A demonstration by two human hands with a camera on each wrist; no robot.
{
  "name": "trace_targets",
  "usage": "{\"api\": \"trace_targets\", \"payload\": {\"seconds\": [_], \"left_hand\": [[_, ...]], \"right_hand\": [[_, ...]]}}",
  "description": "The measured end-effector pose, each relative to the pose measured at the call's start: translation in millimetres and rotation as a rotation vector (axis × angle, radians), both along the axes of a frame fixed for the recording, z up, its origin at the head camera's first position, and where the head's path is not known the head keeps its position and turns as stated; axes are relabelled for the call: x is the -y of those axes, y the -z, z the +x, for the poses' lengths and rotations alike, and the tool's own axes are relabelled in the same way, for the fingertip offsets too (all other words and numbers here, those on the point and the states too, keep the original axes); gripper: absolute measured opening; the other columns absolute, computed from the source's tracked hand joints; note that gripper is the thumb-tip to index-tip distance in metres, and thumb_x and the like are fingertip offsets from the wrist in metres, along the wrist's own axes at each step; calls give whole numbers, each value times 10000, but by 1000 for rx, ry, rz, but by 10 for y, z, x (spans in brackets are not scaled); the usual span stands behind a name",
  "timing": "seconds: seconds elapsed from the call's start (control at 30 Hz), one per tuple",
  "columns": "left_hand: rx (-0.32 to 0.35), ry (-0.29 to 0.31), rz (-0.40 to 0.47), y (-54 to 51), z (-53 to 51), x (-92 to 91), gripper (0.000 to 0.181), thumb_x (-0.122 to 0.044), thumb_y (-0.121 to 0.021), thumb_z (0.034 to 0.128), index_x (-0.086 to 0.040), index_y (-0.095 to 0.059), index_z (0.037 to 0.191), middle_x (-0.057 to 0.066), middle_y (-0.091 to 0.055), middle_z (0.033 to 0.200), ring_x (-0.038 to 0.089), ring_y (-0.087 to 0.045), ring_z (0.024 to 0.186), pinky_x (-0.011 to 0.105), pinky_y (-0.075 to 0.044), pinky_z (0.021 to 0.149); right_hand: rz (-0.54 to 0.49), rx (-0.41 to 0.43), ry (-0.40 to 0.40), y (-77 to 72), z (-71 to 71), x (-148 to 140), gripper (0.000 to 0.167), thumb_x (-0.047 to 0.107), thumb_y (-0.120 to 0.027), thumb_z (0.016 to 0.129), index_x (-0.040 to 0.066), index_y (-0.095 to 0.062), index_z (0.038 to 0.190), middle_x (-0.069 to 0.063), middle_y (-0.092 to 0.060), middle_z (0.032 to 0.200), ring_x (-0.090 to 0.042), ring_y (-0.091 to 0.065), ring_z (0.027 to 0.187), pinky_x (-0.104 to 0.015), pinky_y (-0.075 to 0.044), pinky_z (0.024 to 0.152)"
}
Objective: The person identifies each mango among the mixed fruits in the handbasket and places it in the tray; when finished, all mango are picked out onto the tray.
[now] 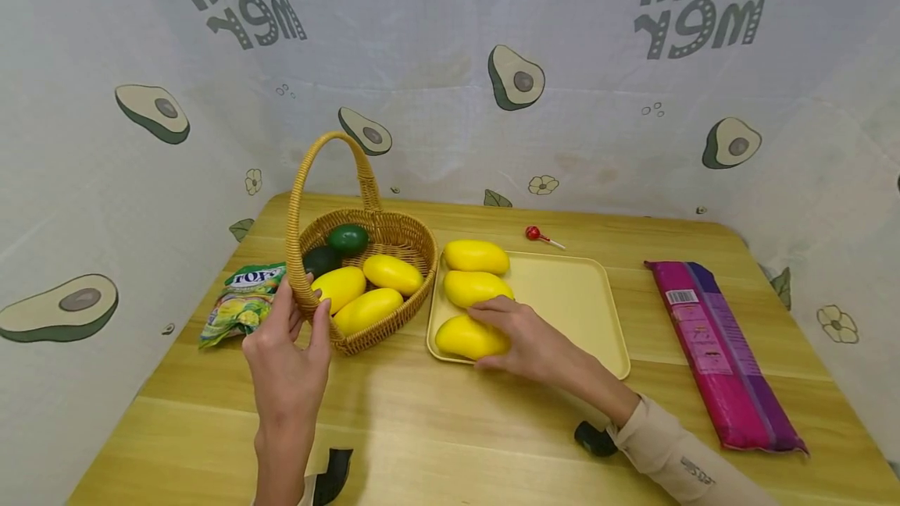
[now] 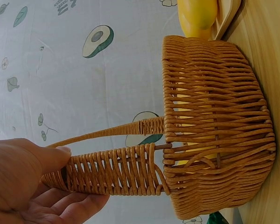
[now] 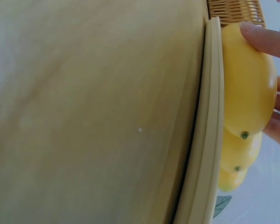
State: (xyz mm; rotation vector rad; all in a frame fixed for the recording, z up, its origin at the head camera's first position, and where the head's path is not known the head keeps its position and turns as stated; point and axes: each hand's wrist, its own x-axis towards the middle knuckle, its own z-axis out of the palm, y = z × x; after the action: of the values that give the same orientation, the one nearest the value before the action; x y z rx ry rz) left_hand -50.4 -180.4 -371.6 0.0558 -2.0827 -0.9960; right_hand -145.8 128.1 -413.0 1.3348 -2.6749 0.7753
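My left hand [image 1: 291, 365] grips the near side of the tall handle [image 2: 112, 170] of a wicker basket [image 1: 394, 326]. Inside the basket lie three yellow mangoes [image 1: 369, 311] and two dark green oval fruits [image 1: 348, 240]. To its right, a pale yellow tray [image 1: 569, 303] carries three more mangoes in a column along its left side. Fingers and thumb of my right hand [image 1: 523, 334] are curled round the nearest mango [image 3: 247, 84], which sits at the tray's front left corner. The other two mangoes [image 1: 476, 256] lie behind it.
A green candy bag [image 1: 242, 303] lies left of the basket, partly behind my left hand. Behind the tray is a red lollipop [image 1: 534, 233]. A long pink and purple packet [image 1: 724, 358] lies at the right of the wooden table [image 1: 436, 436]. A printed curtain [image 1: 436, 139] surrounds the table.
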Motion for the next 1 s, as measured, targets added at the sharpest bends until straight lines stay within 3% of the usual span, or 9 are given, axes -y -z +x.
{"api": "trace_targets", "payload": {"seconds": [0.2,1.0], "left_hand": [[-10,7,-3,0,-1,3,511,118,-787,920,106,-633,1408,264,-744,1275,415,-758,1104,76,-500,957],[-5,2,1,5,4,2,511,119,-789,916,109,-635,1404,259,-745,1280,415,-759,1107,78,-498,963]], "right_hand": [[-3,5,14,0,-14,24,601,195,-985,806,-54,-731,1290,-144,-728,1303,-317,-700,1204,-483,-605,1055],[-21,-8,40,27,-18,96,581,160,-981,806,-52,-731,1286,-133,-712,1322,-309,-682,1210,-467,-610,1047]]}}
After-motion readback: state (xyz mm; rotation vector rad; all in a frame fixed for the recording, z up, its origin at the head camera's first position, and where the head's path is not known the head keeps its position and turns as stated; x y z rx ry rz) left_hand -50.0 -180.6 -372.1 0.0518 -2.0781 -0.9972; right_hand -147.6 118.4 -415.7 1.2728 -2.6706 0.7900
